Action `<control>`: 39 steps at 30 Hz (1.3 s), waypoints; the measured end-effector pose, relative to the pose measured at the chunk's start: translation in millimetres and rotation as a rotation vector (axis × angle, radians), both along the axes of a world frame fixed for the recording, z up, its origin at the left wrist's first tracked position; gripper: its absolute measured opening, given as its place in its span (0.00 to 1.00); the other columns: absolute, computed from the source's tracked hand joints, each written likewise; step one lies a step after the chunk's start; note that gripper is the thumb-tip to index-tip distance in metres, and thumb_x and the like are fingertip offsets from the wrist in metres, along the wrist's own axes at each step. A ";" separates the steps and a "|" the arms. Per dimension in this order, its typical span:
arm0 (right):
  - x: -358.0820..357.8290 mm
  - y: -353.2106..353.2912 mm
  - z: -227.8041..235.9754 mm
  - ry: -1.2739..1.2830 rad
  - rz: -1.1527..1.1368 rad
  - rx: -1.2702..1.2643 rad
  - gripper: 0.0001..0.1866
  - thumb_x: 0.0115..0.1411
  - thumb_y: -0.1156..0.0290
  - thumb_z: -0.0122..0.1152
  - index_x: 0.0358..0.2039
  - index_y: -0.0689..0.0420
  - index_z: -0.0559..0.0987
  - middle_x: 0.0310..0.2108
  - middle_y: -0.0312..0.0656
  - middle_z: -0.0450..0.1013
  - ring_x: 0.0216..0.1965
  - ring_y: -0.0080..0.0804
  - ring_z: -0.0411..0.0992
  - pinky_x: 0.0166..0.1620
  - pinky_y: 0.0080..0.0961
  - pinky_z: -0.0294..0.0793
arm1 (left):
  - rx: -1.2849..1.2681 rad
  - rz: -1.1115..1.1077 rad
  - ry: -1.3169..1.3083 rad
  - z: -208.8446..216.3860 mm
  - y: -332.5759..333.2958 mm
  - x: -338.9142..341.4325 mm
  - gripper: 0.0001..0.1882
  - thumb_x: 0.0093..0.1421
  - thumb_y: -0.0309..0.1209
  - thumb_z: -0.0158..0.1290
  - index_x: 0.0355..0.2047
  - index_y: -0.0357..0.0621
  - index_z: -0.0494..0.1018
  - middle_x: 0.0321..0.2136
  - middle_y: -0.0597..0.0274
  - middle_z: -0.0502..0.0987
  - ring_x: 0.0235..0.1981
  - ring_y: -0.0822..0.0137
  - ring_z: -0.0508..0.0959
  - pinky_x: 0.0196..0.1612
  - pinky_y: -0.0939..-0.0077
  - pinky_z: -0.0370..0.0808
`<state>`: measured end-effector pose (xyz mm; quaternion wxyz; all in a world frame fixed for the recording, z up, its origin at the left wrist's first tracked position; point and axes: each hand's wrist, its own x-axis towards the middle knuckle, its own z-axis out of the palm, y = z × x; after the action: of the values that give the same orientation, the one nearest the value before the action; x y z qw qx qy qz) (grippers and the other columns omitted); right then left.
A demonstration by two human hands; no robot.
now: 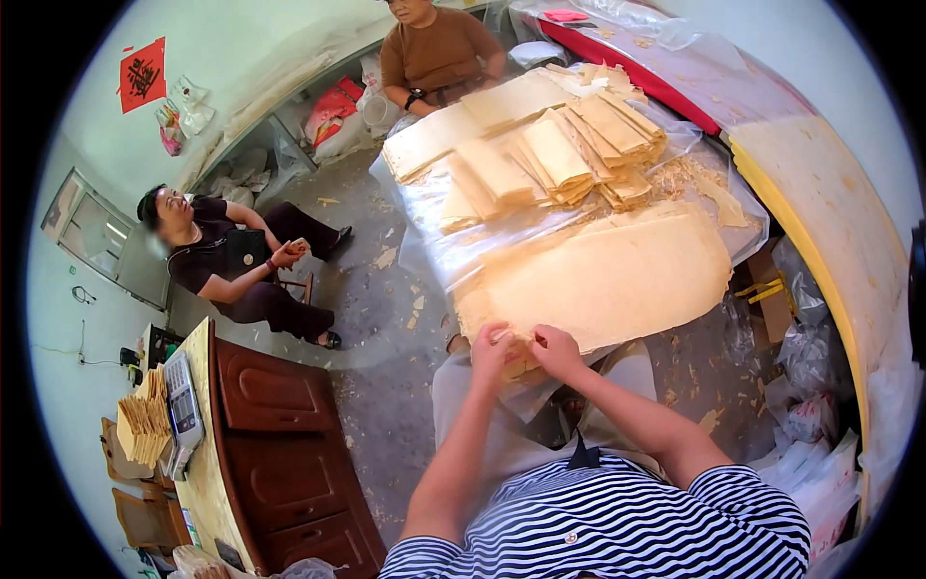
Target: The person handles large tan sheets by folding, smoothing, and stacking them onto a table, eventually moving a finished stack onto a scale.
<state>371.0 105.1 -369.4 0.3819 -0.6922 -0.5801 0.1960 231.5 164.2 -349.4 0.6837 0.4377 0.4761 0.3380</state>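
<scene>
A stack of large, thin, tan flatbread sheets (603, 275) lies across the near end of the plastic-covered table (415, 222), with rounded corners and ragged edges. At its near left corner, my left hand (492, 353) is closed with fingertips pinched on the edge of a sheet. Just to its right, my right hand (556, 353) also pinches this edge, its fingers curled together. A torn bit of sheet hangs between and below my hands. Beyond the stack, several folded flatbreads (555, 154) overlap in rows.
Crumbs and broken flakes (690, 183) cover the table's right side. A person in a brown top (439, 53) is at the far end; another person (246, 251) sits at left. A wooden cabinet (275, 386) holds a scale (181, 400) and folded sheets (145, 420). Plastic bags (810, 357) lie right.
</scene>
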 end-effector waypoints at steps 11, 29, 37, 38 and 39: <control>13.5 10.5 1.1 0.446 0.174 -0.254 0.13 0.60 0.62 0.51 0.33 0.59 0.77 0.27 0.33 0.71 0.29 0.17 0.67 0.35 0.17 0.67 | 0.023 -0.018 0.031 -13.5 11.0 -1.5 0.08 0.54 0.25 0.50 0.36 0.43 0.69 0.30 0.61 0.72 0.32 0.69 0.75 0.33 0.77 0.76; 7.8 4.5 2.9 0.209 0.121 -0.076 0.22 0.47 0.51 0.63 0.33 0.57 0.76 0.30 0.42 0.72 0.33 0.36 0.71 0.38 0.27 0.70 | 0.085 -0.051 0.020 -12.3 7.9 -1.4 0.13 0.51 0.23 0.53 0.38 0.41 0.67 0.31 0.64 0.70 0.28 0.74 0.71 0.25 0.83 0.69; 9.8 5.7 -8.4 0.143 0.148 -0.013 0.21 0.49 0.54 0.61 0.35 0.58 0.76 0.32 0.43 0.72 0.35 0.37 0.71 0.38 0.28 0.69 | 0.048 -0.133 -0.090 -5.9 3.4 -5.8 0.16 0.50 0.20 0.51 0.41 0.40 0.67 0.33 0.63 0.71 0.32 0.72 0.72 0.32 0.81 0.71; 10.3 5.4 -7.3 0.131 0.129 -0.037 0.19 0.51 0.57 0.59 0.36 0.59 0.76 0.31 0.43 0.72 0.34 0.37 0.71 0.38 0.28 0.70 | 0.048 -0.137 -0.089 -2.3 2.2 -4.1 0.17 0.49 0.20 0.50 0.42 0.40 0.67 0.33 0.62 0.71 0.32 0.72 0.72 0.32 0.81 0.71; 11.2 5.7 -9.1 0.131 0.128 -0.040 0.19 0.51 0.57 0.59 0.36 0.59 0.76 0.31 0.43 0.72 0.34 0.37 0.71 0.38 0.28 0.70 | 0.049 -0.142 -0.088 -1.0 1.6 -2.7 0.18 0.49 0.19 0.49 0.42 0.40 0.67 0.34 0.62 0.71 0.32 0.72 0.72 0.33 0.80 0.71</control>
<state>382.3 110.8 -378.5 0.3919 -0.6469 -0.5930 0.2762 228.8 165.8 -350.4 0.7153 0.4716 0.4052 0.3190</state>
